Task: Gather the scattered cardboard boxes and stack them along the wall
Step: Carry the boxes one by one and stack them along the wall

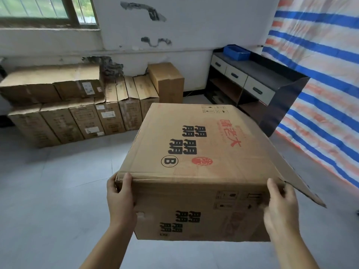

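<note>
Both hands, left (120, 199) and right (281, 206), grip printed cardboard box (196, 152) off floor.

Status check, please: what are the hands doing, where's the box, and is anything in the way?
Left hand and right hand grip the near corners of the printed box, held off the floor. Stacked boxes wait along the wall ahead. Open floor between; cabinet off right.

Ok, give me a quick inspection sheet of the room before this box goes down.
Surface: pale tiled floor.
Job's things: large printed box carried in both hands, one side flap hanging open; stacked boxes along the wall.
Clutter: blue bin on the drawer cabinet.
Grippers: left hand and right hand grip the box's near corners.
Cables: nothing seen.
Surroundings: window, striped tarp.
</note>
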Motion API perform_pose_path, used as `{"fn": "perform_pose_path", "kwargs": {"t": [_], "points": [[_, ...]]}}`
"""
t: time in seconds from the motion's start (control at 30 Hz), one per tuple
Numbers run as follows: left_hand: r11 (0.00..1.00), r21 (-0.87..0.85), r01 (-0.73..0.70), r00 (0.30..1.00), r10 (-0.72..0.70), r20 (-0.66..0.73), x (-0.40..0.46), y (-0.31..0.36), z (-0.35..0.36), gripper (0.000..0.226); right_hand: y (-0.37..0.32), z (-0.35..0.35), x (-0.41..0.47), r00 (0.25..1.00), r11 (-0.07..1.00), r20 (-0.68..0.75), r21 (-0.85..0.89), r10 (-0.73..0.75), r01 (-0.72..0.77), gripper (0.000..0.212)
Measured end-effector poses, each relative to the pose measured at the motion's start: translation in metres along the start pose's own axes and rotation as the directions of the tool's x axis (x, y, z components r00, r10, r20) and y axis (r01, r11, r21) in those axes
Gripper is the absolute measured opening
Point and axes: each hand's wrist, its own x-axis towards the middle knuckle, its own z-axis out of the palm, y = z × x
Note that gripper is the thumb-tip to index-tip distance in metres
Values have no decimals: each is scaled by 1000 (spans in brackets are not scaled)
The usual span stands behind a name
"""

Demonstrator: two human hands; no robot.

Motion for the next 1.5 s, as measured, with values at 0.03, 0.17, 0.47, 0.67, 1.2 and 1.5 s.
{"fn": "perform_pose_path", "kwargs": {"t": [0.03, 0.17, 0.47, 0.67, 1.2, 1.5], "points": [[1000, -4, 2, 1000, -2, -8, 11, -1, 14, 20, -3, 10, 18, 1000, 1000, 6, -15, -3, 3, 31], [1000, 12, -1, 1000, 1, -22, 68, -8, 72, 20, -13, 59, 89, 1000, 998, 19, -64, -14, 15, 31], [1000, 9, 30, 1000, -30, 9, 253, 23, 230, 26, -58, 223, 256, 1000, 993, -16, -115, -3, 1, 40], [999, -30, -15, 1000, 15, -5, 358, 54, 333, 25, -96, 323, 361, 998, 997, 42, -55, -49, 52, 31], [977, -179, -115, 974, 76, -213, 617, 102, 615, 35, -187, 607, 708, 947, 990, 287, 37, -142, 137, 33], [966, -182, -185, 961, 140, -237, 776, 113, 709, 31, -191, 769, 841, 923, 991, 363, 77, -132, 111, 18]]}}
